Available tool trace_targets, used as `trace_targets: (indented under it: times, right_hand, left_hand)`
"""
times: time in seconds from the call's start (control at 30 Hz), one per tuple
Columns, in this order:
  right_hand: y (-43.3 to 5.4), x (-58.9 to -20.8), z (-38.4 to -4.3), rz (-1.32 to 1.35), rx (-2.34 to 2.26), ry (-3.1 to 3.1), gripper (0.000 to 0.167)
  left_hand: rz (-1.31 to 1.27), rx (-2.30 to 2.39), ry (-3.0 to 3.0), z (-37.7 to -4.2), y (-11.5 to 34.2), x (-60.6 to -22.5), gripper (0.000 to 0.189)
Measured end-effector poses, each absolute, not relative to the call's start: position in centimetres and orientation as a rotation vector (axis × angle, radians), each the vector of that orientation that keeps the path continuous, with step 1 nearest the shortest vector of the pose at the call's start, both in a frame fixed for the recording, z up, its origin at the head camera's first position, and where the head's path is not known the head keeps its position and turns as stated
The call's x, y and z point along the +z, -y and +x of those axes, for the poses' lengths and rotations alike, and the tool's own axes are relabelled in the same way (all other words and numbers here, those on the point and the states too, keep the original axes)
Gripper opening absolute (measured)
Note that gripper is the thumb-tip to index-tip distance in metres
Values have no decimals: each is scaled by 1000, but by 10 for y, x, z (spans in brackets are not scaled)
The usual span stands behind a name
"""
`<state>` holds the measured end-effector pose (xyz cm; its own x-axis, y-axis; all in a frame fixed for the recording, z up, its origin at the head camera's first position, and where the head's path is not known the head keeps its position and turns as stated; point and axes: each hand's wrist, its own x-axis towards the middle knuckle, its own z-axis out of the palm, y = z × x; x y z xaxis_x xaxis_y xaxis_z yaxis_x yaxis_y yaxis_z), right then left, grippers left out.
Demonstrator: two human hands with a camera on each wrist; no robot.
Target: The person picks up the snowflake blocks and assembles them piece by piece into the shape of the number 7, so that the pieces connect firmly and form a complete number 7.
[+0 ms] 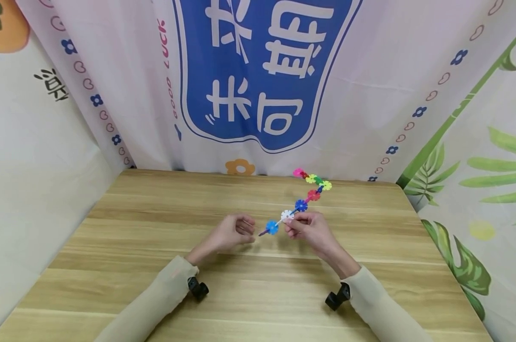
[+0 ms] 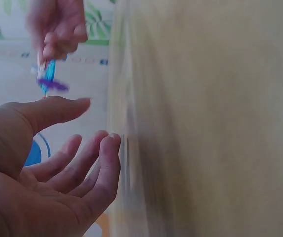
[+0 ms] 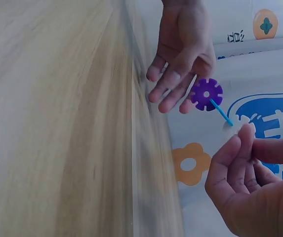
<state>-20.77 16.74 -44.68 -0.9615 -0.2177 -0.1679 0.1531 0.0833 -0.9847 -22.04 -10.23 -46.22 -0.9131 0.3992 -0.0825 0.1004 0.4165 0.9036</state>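
Observation:
A chain of notched plastic snowflake discs slants up and away over the table, in blue, white, red, yellow, green and pink. My right hand pinches it at a white disc near the close end. Beyond that come a light blue disc and, at the tip, a purple disc, seen flat in the right wrist view. My left hand is beside the purple tip, fingers loosely bent and thumb apart, with nothing in it. In the left wrist view a gap separates its thumb and fingers.
Beneath both hands is a wood-grain table. A printed curtain hangs along its back edge, with more printed cloth at left and right. Each sleeve carries a small black wrist camera.

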Motion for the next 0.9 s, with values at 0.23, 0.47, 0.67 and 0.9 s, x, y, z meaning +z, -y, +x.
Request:
trace_targets:
  times: [0.23,0.47,0.67,0.9]
  right_hand:
    - [-164,-447,-201,-152,-1841,-2057,32]
    - [-156,-451,-196,-252,-1771,-1984,33]
    - [-153,-457,-193,-297,-1744,-1880,34]
    - [-152,-462,-194,-291,-1691,-1801,30]
  left_hand:
    - [207,1621,-2227,-252,104,-455,32]
    - [17,1851,-1999,-283,92,-456,40]
    - [-57,1987,-1841,-299,87,-461,43]
    - [-121,2000,-1794,-307,84,-472,37]
